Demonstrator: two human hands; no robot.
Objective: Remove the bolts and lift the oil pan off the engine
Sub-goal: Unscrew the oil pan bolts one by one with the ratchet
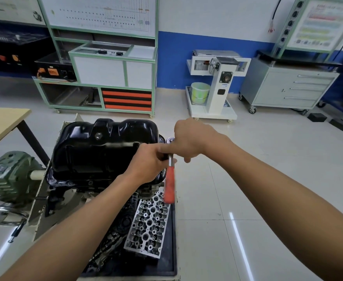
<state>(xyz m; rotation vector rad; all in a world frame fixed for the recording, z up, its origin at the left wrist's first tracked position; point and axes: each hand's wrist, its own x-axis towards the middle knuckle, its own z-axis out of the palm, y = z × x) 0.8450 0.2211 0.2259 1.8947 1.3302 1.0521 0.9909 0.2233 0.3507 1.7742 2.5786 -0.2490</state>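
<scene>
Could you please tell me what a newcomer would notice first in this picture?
The glossy black oil pan dominates the centre of the view. At its right edge, the left hand and right hand grip a ratchet with an orange handle. Just below, nearer the camera, a silvery cylinder head lies on a dark tray.

My left hand [148, 161] grips the shank of the orange-handled steel ratchet [170, 179] at the right edge of the glossy black steel oil pan [105, 147]. My right hand [191, 138] holds it near the head.
</scene>
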